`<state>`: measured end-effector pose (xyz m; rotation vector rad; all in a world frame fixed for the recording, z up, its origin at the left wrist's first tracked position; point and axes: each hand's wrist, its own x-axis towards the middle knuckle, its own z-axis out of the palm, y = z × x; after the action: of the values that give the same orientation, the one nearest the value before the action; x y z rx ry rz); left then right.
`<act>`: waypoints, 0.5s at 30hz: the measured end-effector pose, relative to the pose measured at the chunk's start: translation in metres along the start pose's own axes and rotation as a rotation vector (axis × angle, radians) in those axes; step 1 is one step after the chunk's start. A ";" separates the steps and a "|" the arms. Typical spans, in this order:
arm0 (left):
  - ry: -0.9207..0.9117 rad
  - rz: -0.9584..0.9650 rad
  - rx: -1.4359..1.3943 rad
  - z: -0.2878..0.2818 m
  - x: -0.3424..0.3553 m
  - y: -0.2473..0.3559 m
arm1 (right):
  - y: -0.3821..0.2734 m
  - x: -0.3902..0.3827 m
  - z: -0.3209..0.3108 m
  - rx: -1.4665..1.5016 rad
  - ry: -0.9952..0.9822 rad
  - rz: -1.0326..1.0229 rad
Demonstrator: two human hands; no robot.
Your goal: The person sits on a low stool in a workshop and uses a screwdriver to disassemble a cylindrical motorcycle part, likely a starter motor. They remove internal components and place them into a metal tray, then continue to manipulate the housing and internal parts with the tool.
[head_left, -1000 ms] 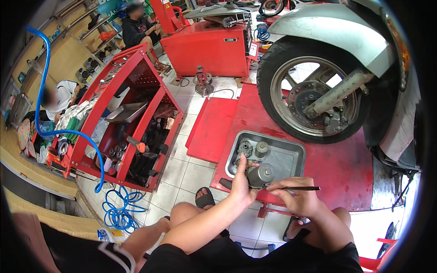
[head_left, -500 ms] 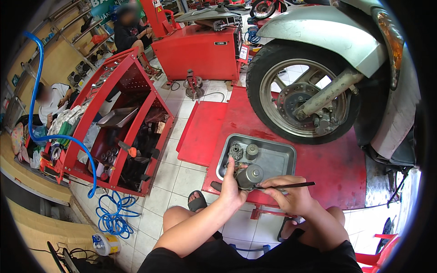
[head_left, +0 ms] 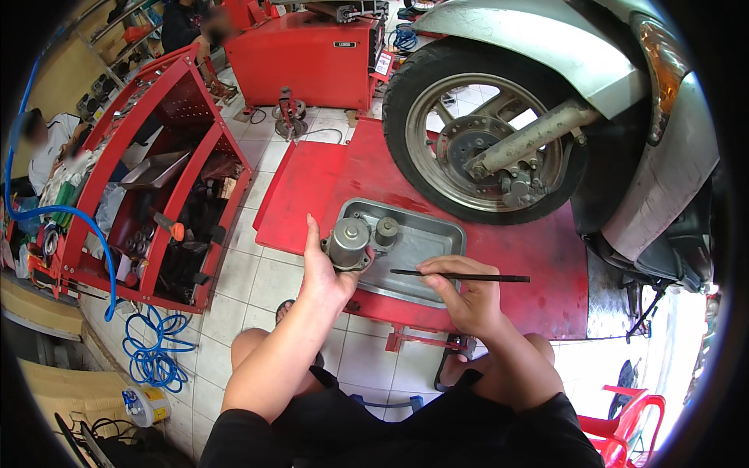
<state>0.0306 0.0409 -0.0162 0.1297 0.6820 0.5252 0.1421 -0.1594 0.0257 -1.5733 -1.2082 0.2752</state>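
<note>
My left hand point(head_left: 324, 277) grips a grey metal cylinder with a flanged base point(head_left: 349, 244), holding it over the left end of a shallow steel tray point(head_left: 417, 285). A smaller metal cylinder point(head_left: 387, 231) is just right of it at the tray. My right hand point(head_left: 464, 292) pinches a long thin black rod point(head_left: 499, 278) level above the tray, its left tip near the held cylinder but apart from it. The tray rests on a red platform point(head_left: 527, 300).
A scooter's front wheel point(head_left: 409, 144) stands behind the tray. Left are a red tool cart point(head_left: 183, 86), coiled blue hose point(head_left: 152, 351) and a co-worker in white point(head_left: 51, 156). Another person point(head_left: 183, 31) sits beyond, near a red machine point(head_left: 289, 62). A red chair point(head_left: 636, 413) is lower right.
My left hand has moved the cylinder left and up in the view. The rod's tip, earlier at the cylinder's base, is now apart from it. The view has shifted.
</note>
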 end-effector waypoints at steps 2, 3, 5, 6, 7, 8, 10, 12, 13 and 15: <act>-0.020 -0.009 0.070 -0.004 0.000 -0.001 | 0.002 -0.002 0.003 0.022 0.004 -0.025; -0.015 -0.015 0.066 -0.004 -0.002 -0.003 | 0.003 -0.002 0.005 0.031 0.004 -0.036; -0.006 -0.030 0.059 -0.001 -0.005 -0.008 | 0.001 -0.002 0.008 0.043 0.006 -0.042; -0.010 -0.023 0.090 -0.003 -0.005 -0.009 | 0.000 -0.002 0.010 0.051 0.005 -0.048; -0.014 -0.017 0.120 -0.005 -0.004 -0.011 | 0.001 -0.002 0.011 0.045 -0.002 -0.042; -0.019 -0.010 0.150 -0.007 -0.004 -0.012 | 0.001 -0.002 0.011 0.039 -0.009 -0.037; -0.024 0.015 0.174 -0.011 -0.001 -0.013 | 0.000 -0.001 0.011 0.023 -0.028 -0.041; -0.029 0.034 0.196 -0.011 -0.002 -0.014 | 0.001 -0.001 0.011 -0.001 -0.048 -0.053; -0.032 0.041 0.206 -0.008 -0.005 -0.015 | 0.002 -0.001 0.011 0.003 -0.045 -0.053; -0.044 0.052 0.213 -0.006 -0.006 -0.015 | 0.003 -0.003 0.011 0.010 -0.040 -0.057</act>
<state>0.0289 0.0247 -0.0219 0.3583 0.6921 0.4978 0.1344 -0.1545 0.0181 -1.5282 -1.2781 0.2766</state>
